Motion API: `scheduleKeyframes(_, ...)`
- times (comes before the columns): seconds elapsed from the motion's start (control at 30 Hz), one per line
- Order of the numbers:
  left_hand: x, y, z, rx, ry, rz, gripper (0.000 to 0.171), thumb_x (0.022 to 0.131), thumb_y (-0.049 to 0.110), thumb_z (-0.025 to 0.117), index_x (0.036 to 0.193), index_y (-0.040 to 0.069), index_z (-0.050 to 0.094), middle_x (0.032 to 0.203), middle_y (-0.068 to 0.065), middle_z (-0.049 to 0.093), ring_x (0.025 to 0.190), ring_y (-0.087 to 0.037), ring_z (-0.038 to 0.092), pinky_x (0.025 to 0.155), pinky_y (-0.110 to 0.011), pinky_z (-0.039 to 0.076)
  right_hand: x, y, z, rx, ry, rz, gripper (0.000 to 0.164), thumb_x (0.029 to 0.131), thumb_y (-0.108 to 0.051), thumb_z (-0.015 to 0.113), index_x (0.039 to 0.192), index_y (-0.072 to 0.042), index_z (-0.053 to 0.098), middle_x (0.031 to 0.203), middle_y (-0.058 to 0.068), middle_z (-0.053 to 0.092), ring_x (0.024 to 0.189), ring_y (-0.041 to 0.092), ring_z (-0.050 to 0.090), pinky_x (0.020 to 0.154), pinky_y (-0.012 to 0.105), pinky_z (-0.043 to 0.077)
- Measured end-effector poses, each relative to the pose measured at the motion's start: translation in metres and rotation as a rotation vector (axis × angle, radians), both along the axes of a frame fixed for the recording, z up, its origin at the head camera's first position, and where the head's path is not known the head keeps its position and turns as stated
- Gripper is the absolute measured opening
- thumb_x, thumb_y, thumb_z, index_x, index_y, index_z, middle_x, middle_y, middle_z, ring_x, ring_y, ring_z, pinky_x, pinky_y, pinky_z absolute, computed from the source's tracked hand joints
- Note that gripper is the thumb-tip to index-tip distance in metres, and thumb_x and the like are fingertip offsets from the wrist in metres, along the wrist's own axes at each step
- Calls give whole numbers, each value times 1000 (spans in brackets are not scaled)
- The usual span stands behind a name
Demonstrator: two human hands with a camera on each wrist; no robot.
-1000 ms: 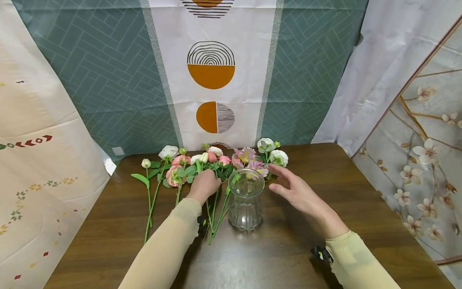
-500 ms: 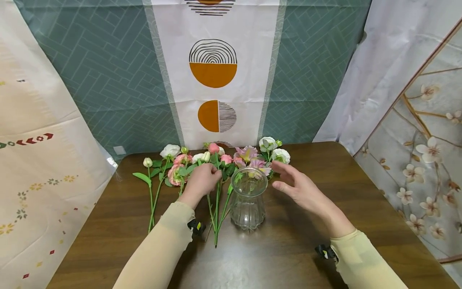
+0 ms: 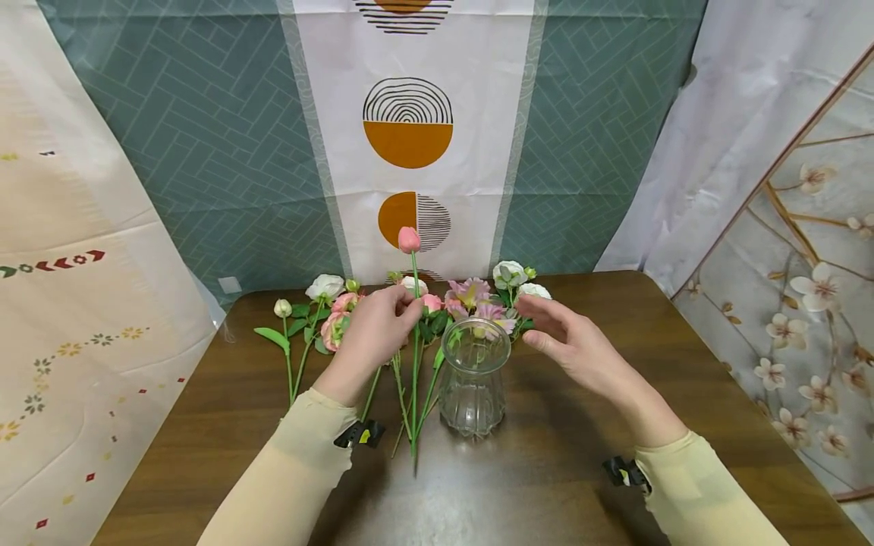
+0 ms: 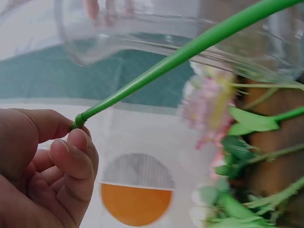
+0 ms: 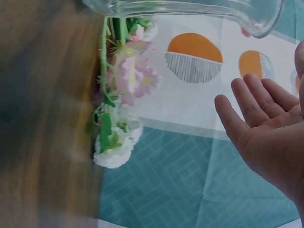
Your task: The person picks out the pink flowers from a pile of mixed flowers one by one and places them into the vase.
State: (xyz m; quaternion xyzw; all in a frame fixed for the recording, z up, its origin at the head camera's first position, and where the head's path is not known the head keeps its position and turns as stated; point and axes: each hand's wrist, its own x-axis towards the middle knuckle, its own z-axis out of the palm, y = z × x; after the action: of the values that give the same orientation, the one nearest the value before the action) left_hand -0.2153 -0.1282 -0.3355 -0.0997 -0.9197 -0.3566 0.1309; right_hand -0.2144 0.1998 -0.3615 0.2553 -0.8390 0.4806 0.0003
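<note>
My left hand (image 3: 378, 322) pinches the green stem of a pink tulip (image 3: 409, 240) between thumb and fingers. The tulip stands upright, its stem (image 4: 156, 71) running down in front of the other flowers. To the right of it a clear ribbed glass vase (image 3: 473, 394) stands on the table, with no flower in it. My right hand (image 3: 580, 349) hovers just right of the vase rim. Its fingers are loosely extended and hold nothing, as the right wrist view also shows, with the glass above the fingertips there.
Behind the vase lie pink-lilac flowers (image 3: 470, 293) and white roses (image 3: 509, 274). On the left are a white tulip bud (image 3: 283, 308), a white rose (image 3: 325, 287) and pink ranunculus-like blooms (image 3: 334, 331). A patterned cloth (image 3: 580, 136) hangs behind the brown table (image 3: 567, 485).
My left hand has drawn the pink tulip up from among the lying flowers, and its head has risen well above them. The right hand has stayed beside the vase.
</note>
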Motion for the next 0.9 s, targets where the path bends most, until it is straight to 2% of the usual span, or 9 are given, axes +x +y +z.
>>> scheduleKeyframes(0.17,14,3,25,3,63,-13,20,111,24,68,98,11,75,73,0,63,63,-20,57,64,-39,46,2,-3,11,-22,8,5,56,109,-14,73,161,-8,54,158,12,62,147,33,58,109,21,49)
scheduleKeyframes(0.3,26,7,44,-2,110,-30,20,111,25,67,99,12,76,78,1,66,68,-22,57,66,-40,47,6,-7,22,-31,28,9,52,108,-15,74,158,-10,58,156,9,64,146,29,59,105,15,48)
scheduleKeyframes(0.43,36,10,57,-7,176,-40,16,110,25,70,100,14,76,80,3,69,70,-20,59,66,-40,48,11,-13,33,-30,59,9,49,108,-15,75,155,-13,63,153,5,66,143,24,61,104,16,49)
scheduleKeyframes(0.6,46,15,68,12,254,-61,11,109,21,73,104,12,77,86,2,74,72,-18,63,67,-39,50,15,-23,43,-16,120,7,42,105,-15,78,147,-14,70,146,-1,69,136,18,63,102,20,50)
scheduleKeyframes(0.9,56,18,82,59,325,-84,9,107,18,74,105,10,75,85,1,72,76,-18,62,68,-39,49,27,-47,61,34,174,44,29,100,-24,85,129,-21,80,122,-6,78,118,12,69,98,38,55)
